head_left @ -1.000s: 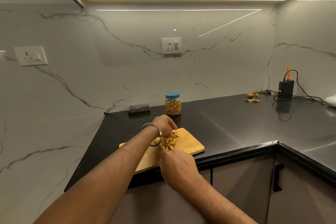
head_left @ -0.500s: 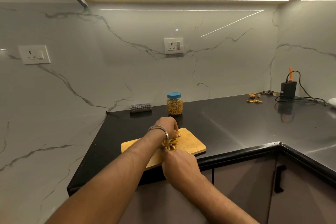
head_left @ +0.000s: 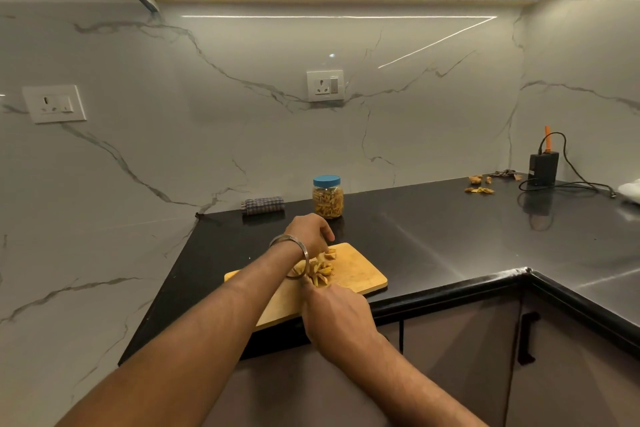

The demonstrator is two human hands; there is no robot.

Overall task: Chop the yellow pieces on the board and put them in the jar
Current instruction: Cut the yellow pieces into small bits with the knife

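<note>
A pile of yellow pieces (head_left: 323,270) lies in the middle of a wooden cutting board (head_left: 362,274) at the counter's front edge. My left hand (head_left: 308,232), with a metal bangle on the wrist, curls over the far side of the pile and holds it. My right hand (head_left: 337,314) is closed in a fist at the near side of the pile. It grips a knife whose handle is hidden; only a thin bit of blade shows by the pieces. Behind the board stands a clear jar (head_left: 327,198) with a blue lid on, holding yellow strips.
The black counter (head_left: 433,236) runs right into a corner. A folded checked cloth (head_left: 262,205) lies by the wall left of the jar. Peel scraps (head_left: 479,185) and a black charger with cable (head_left: 543,168) sit at the far right. Cabinet doors are below.
Both hands stay at the pile with only small movements. My left hand has shifted slightly over the pieces. The view has tilted a little.
</note>
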